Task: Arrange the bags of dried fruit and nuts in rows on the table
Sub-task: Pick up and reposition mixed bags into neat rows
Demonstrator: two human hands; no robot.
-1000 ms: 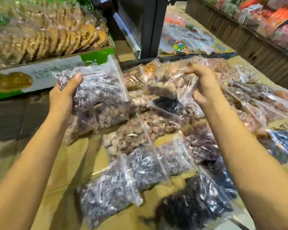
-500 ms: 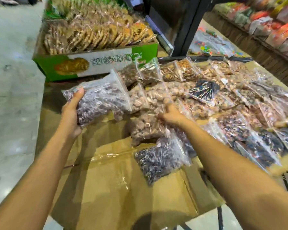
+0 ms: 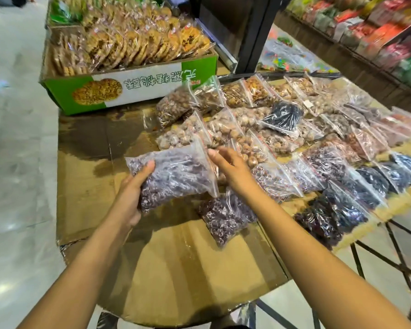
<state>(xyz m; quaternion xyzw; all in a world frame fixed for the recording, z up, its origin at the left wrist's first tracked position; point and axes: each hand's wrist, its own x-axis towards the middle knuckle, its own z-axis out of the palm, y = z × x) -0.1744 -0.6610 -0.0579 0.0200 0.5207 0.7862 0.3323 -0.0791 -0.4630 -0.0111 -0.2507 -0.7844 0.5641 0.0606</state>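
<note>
Above the bare cardboard at the near left of the table (image 3: 176, 269), your left hand (image 3: 131, 198) grips a clear zip bag of dark purple dried fruit (image 3: 176, 176), thumb pressed across its upper face and fingers curled under its lower left end. That bag is lifted and tilted, its sealed edge toward the right. Your right hand (image 3: 233, 169) sits at that sealed edge with fingers loosely spread and slightly curled; its fingertips touch the plastic, though you cannot tell from this angle whether they pinch it. Just below and to the right of the held bag, a second bag of purple fruit (image 3: 223, 219) lies flat on the cardboard, partly under your right wrist.

Beyond your hands, bags of pale round nuts (image 3: 183, 134) lie in overlapping rows, and one bag of black dried fruit (image 3: 282, 115) rests on top of them. To the right, rows of reddish and near-black bags (image 3: 356, 186) run to the table's edge, each overlapping its neighbour. At the far left of the table stands a green and white carton (image 3: 133, 89) filled with wrapped round biscuits. Shelves of coloured packets (image 3: 377, 32) line the far right.
</note>
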